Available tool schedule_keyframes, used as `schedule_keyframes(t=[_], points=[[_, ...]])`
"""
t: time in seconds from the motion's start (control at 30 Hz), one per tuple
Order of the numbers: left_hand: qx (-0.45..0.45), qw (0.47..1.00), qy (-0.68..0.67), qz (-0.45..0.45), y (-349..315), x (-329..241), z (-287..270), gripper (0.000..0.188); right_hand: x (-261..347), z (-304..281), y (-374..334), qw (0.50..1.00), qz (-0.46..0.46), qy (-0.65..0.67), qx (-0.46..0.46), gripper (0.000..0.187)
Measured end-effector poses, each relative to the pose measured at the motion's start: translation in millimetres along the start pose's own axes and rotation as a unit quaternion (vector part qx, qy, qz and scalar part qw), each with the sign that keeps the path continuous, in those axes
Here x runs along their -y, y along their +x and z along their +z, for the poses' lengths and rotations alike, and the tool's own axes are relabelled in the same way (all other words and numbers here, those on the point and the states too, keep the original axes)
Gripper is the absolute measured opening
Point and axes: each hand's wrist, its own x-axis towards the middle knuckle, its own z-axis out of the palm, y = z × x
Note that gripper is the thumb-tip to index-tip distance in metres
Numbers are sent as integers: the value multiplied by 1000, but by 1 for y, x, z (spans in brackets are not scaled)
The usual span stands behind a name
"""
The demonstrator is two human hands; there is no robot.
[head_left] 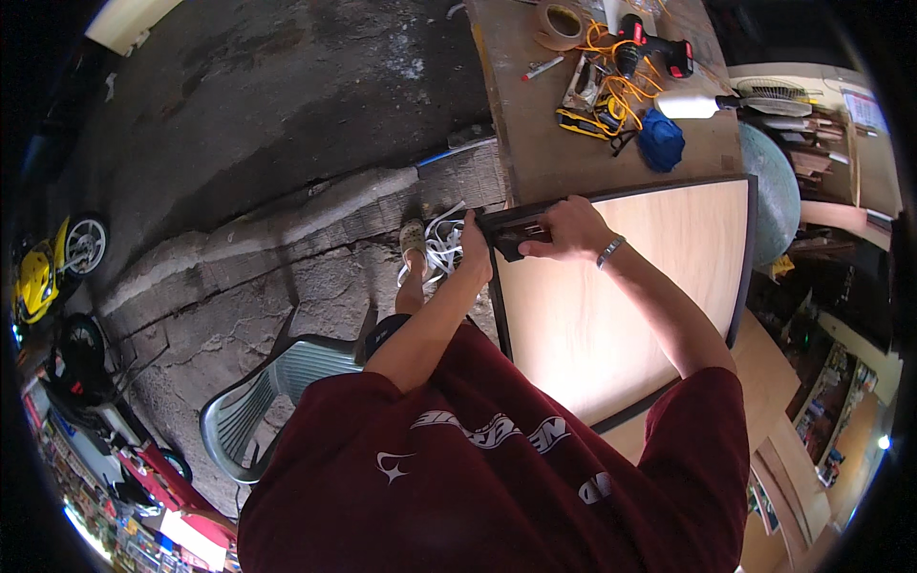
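Note:
A light wood-grain panel (621,286) with a dark border lies in front of me, partly over the worktable. At its near-left corner my left hand (475,250) is closed around the edge, the thumb near the top. My right hand (576,232), a metal bracelet at its wrist, presses down beside that corner. Its fingers are closed on a small dark tool (516,239) that sits against the border; its exact kind cannot be made out. The palm hides part of it.
The worktable (535,143) carries a tape roll (560,24), a cordless drill (650,48), orange cord (621,91), a blue cloth (660,140) and a white bottle (688,105). A green plastic chair (277,392) stands left; white strips (442,246) lie by my foot.

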Motion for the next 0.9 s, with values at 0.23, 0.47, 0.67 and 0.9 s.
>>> schedule_keyframes(t=[0.23,0.47,0.67,0.9], points=[[74,996,56,-2,-8,-22,-3,68,0,8,-19,989,20,137,-44,61],[37,988,146,-32,-60,-17,13,56,12,118,-108,866,282,371,-182,60],[39,984,169,-43,-41,-8,-33,54,63,195,-155,764,377,475,-220,78],[44,887,460,23,-30,-69,-37,44,87,249,-160,672,438,546,-243,85]])
